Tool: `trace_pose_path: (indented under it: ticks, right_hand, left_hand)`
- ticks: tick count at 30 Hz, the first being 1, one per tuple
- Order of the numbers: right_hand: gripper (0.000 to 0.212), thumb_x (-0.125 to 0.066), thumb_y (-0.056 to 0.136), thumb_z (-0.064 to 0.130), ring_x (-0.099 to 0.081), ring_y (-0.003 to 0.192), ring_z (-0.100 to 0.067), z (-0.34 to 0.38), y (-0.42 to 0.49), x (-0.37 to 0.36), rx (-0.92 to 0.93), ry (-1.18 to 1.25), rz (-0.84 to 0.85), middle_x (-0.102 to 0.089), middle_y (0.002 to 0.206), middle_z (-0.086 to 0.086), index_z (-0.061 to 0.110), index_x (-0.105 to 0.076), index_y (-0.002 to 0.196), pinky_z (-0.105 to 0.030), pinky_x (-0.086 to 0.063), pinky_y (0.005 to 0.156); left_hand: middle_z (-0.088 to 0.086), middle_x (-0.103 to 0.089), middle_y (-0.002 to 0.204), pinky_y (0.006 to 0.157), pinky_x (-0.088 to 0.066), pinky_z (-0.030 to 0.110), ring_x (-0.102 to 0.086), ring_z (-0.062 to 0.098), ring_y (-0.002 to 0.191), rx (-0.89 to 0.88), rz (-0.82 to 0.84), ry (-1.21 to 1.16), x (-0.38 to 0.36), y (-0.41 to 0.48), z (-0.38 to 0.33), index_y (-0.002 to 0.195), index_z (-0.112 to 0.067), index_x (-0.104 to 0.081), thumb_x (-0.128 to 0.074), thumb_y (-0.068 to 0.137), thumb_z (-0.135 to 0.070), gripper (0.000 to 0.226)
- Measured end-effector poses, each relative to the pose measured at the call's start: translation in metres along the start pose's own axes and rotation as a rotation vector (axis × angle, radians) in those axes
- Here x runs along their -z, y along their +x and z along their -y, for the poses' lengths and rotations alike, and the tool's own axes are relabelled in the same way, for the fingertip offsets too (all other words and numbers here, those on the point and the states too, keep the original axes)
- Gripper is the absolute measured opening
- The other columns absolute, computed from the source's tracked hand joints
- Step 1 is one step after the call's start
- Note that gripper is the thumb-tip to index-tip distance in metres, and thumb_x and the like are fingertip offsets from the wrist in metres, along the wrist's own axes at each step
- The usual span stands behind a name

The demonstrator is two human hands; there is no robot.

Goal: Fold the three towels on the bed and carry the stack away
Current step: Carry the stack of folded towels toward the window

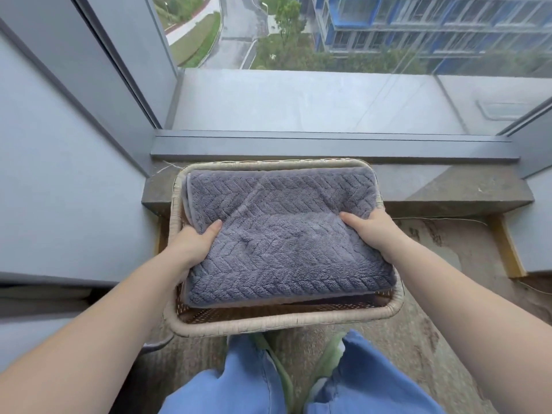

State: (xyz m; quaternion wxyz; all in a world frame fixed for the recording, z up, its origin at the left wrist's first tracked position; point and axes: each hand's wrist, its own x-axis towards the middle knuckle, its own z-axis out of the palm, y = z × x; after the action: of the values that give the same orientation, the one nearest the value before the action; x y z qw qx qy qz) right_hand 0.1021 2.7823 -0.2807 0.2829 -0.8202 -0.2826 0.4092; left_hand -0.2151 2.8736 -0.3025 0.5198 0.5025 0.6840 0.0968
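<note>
A stack of folded grey towels (283, 234) with a herringbone weave lies inside a shallow woven basket (280, 322). The basket's far end rests on a stone window ledge (454, 189), and its near end juts out over my knees. My left hand (191, 245) grips the stack's left edge, thumb on top and fingers hidden underneath. My right hand (373, 233) holds the right edge the same way. The lower towels show only as thin edges at the front and left of the stack.
A big window (298, 40) fills the view ahead, with a dark metal sill (328, 144) just past the basket. Grey wall panels (59, 174) close in on the left and at the right edge. My legs in blue trousers (239, 383) stand on carpet below.
</note>
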Motion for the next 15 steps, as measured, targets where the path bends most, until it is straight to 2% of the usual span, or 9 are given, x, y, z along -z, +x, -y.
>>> trace_pose_path:
  ticks: [2,7,11,14,15]
  right_hand:
    - [0.046,-0.068,0.084,0.036,-0.056,0.092,-0.021,-0.007,0.006,-0.009,-0.014,-0.037,0.000,-0.060,0.094,0.002,0.010,-0.060,0.120,-0.028,-0.044,0.082]
    - [0.054,-0.069,0.081,0.042,-0.059,0.097,-0.025,-0.031,0.026,-0.033,-0.084,-0.035,0.006,-0.064,0.110,-0.007,0.008,-0.057,0.121,-0.035,-0.048,0.088]
    - [0.051,-0.070,0.080,0.042,-0.060,0.096,-0.025,-0.051,0.040,-0.049,-0.142,-0.014,-0.002,-0.065,0.104,-0.006,0.007,-0.060,0.116,-0.035,-0.049,0.087]
    - [0.041,-0.071,0.079,0.042,-0.061,0.088,-0.023,-0.063,0.051,-0.059,-0.155,-0.021,0.000,-0.064,0.086,0.000,0.010,-0.063,0.103,-0.030,-0.048,0.074]
    - [0.039,-0.071,0.079,0.041,-0.059,0.088,-0.022,-0.066,0.054,-0.063,-0.159,-0.016,0.006,-0.062,0.086,0.001,0.012,-0.062,0.103,-0.028,-0.047,0.072]
  left_hand:
    - [0.014,-0.052,0.137,0.106,-0.040,0.043,-0.049,0.034,0.123,0.078,-0.020,-0.031,-0.008,0.007,0.007,0.136,-0.005,-0.046,-0.057,0.087,-0.052,0.069]
    - [0.017,-0.050,0.137,0.103,-0.041,0.044,-0.049,0.037,0.122,0.219,-0.033,-0.106,-0.028,0.030,0.025,0.137,-0.003,-0.041,-0.062,0.084,-0.052,0.075]
    - [0.016,-0.050,0.136,0.101,-0.043,0.045,-0.050,0.036,0.121,0.289,-0.053,-0.149,-0.043,0.047,0.035,0.137,-0.004,-0.040,-0.067,0.080,-0.052,0.080]
    - [0.014,-0.057,0.129,0.099,-0.045,0.048,-0.056,0.035,0.114,0.326,-0.030,-0.215,-0.053,0.060,0.045,0.134,-0.007,-0.046,-0.072,0.077,-0.050,0.076]
    - [0.014,-0.059,0.127,0.099,-0.046,0.048,-0.057,0.034,0.112,0.335,-0.028,-0.234,-0.055,0.064,0.049,0.133,-0.008,-0.048,-0.073,0.077,-0.049,0.074]
